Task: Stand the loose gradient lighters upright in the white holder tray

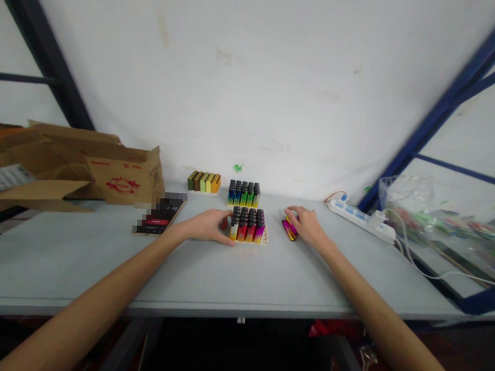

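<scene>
A white tray in the middle of the table holds rows of upright lighters with black tops, coloured white-yellow, red, orange-pink and magenta. Its right end has open slots with no lighters. My left hand curves round the tray's left end, thumb in front and fingers at the back, gripping the lighters. To the right of the tray, loose magenta-and-gold lighters lie on the table. My right hand is closed over them from the right, its fingertips on a lighter that they partly hide.
Behind stand a group of blue-to-green lighters and a tray of brown-to-yellow ones. At left are a phone-like dark panel and opened cardboard boxes. A power strip and plastic bags lie at right.
</scene>
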`<state>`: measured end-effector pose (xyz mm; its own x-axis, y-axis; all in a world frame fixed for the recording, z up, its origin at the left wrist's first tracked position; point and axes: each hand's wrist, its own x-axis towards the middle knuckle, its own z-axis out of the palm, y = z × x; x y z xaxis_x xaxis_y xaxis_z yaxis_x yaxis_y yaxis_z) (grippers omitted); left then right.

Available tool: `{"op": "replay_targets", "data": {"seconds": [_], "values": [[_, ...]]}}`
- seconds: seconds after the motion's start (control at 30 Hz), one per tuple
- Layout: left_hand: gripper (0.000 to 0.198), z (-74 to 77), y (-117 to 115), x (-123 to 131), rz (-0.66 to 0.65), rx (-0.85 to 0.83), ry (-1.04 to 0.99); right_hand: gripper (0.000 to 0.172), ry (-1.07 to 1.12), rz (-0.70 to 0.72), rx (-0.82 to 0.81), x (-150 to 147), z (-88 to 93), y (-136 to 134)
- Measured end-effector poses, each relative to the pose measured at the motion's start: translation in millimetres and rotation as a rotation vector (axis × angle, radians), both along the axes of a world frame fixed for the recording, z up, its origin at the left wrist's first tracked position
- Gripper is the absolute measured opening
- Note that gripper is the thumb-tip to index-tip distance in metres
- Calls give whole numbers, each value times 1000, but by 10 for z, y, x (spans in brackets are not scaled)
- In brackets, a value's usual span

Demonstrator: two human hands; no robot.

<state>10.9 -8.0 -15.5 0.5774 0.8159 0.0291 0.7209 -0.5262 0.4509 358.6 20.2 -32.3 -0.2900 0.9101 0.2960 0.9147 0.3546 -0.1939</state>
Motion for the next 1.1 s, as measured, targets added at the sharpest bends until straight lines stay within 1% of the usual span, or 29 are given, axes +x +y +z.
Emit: {"op": "replay_targets", "data": {"seconds": [0.07, 0.2, 0.33, 0.4, 0.5, 0.57, 0.63, 0.7, 0.77, 0.8, 0.87, 0.93, 1.0, 1.1], "values": [[77, 10, -7, 9, -2, -3, -8, 43, -90, -11, 24, 37, 75, -36], [77, 20, -15, 18, 5, 2, -9, 43, -273, 26, -106, 30, 159, -99], [75, 7, -8, 11, -3, 7, -10, 36, -385, 82, -189, -92, 223, -99], [74, 0, -3, 7, -4, 6, -4, 37, -444, 102, -256, -149, 287, -80], [75, -3, 1, 7, 8, -1, -3, 31, -454, 178, -304, -184, 408, -31], [75, -4, 3, 9, 12, -9, -4, 27, -369, 262, -292, -177, 479, 17], [73, -4, 2, 12, 11, -13, 1, 26, -182, 356, -301, -174, 516, 69], [72, -1, -1, 14, 13, -11, 5, 29, 122, 461, -375, -203, 502, 115], [71, 6, -9, 16, 16, -14, 5, 35, 481, 545, -460, -276, 433, 143], [71, 11, -14, 17, 18, -16, 4, 38, 647, 565, -488, -324, 382, 146], [72, 21, -21, 18, 15, -17, -1, 42, 895, 545, -508, -424, 268, 131], [72, 26, -23, 16, 8, -14, -2, 43, 999, 457, -495, -501, 168, 89], [73, 23, -18, 12, 7, -11, 8, 46, 988, 358, -444, -540, 107, 35], [74, 9, -4, 2, 10, -5, 12, 57, 937, 250, -338, -551, 81, -29]]}}
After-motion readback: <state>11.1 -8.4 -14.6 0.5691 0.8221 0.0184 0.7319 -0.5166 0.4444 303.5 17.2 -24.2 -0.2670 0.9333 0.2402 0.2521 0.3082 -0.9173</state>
